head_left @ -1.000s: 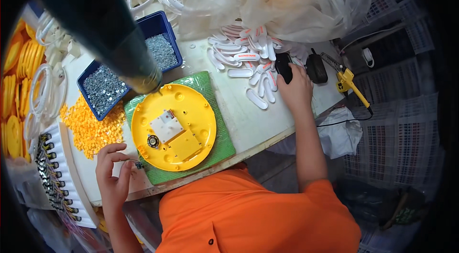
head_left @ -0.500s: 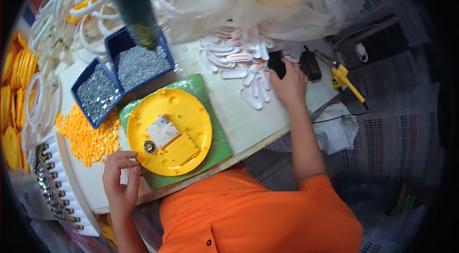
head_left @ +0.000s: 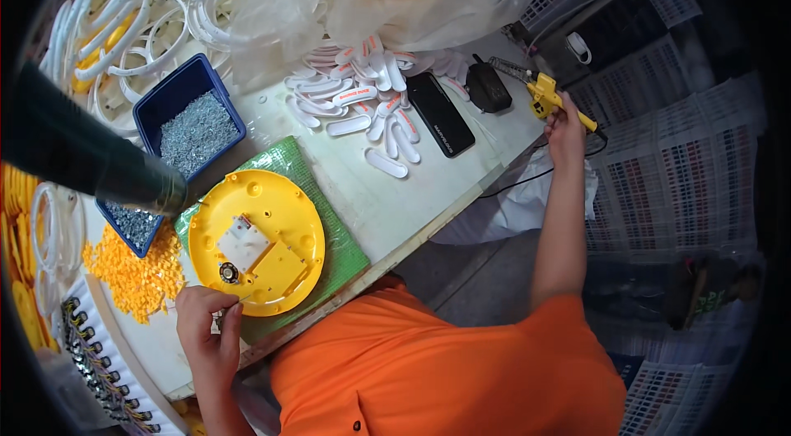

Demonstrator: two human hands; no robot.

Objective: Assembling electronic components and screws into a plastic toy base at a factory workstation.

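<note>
My right hand (head_left: pixel 567 129) is closed on the handle of a yellow soldering iron (head_left: pixel 544 96), whose front end is at a metal coil holder (head_left: pixel 512 68) off the table's right side. A round yellow plastic shell (head_left: pixel 284 203) lies on a green mat (head_left: pixel 334 226) in front of me. Inside it sit a white block (head_left: pixel 241 245) and a small round metal-rimmed part (head_left: pixel 228 273). At the shell's near left rim my left hand (head_left: pixel 206 327) pinches thumb against fingers. Something small and thin seems to show there, too small to name.
A dark driver-like tool (head_left: pixel 99 147) hangs over two blue bins (head_left: pixel 234 129) of small metal pieces. Orange plastic bits (head_left: pixel 132 271) are heaped at left. White curved strips (head_left: pixel 354 96), a flat black device (head_left: pixel 441 114) and a black block (head_left: pixel 488 88) lie toward the right.
My right hand has left the flat black device and moved right onto the soldering iron. My left hand stays by the shell's rim, fingers drawn closer together. The whole view has shifted.
</note>
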